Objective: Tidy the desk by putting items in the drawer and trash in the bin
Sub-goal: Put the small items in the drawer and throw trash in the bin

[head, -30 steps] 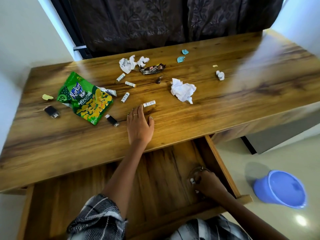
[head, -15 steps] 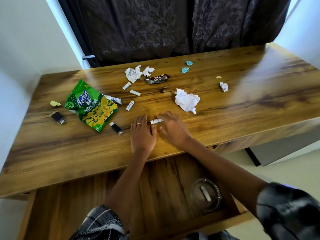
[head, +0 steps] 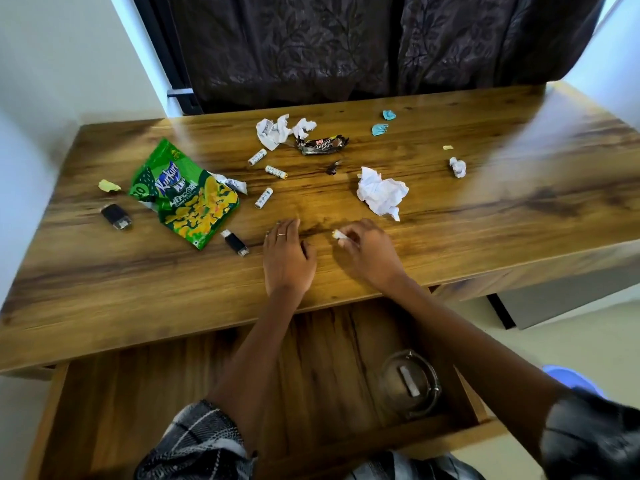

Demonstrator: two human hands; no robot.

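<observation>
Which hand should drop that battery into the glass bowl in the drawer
Right. The right hand already pinches the battery, and the glass bowl sits on its side; the left hand rests flat.

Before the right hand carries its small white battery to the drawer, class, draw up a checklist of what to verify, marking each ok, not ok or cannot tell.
1. Small white battery pinched in right hand: ok.
2. Wooden drawer pulled open below the desk: ok.
3. Clear round glass bowl in the drawer has room, holding one battery: ok.
4. Left hand rests flat on the wooden desk, off the path: ok.
5. Desk cleared of batteries: not ok, three remain beside the green snack bag.
6. Grip firm enough: cannot tell.
</observation>
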